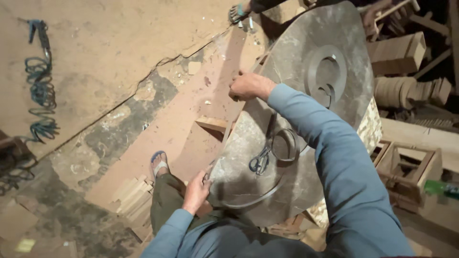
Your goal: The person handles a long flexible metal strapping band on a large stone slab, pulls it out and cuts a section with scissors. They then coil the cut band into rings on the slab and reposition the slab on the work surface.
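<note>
sleeves: long, blue-grey, plain soft fabric, reaching to the wrists on both arms; folds along the right forearm
left hand (196,191): bare, no glove, no ring or watch visible
right hand (248,87): bare, no glove, cuff ends at wrist
trousers (167,200): olive-green, loose, creased at the knee
footwear: flip-flop sandal (158,162) with blue strap and pale sole, toes bare
markings: none visible on the clothing

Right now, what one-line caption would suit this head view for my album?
Both hands, left and right, bend a thin strip along a round stone table bearing scissors.
</note>
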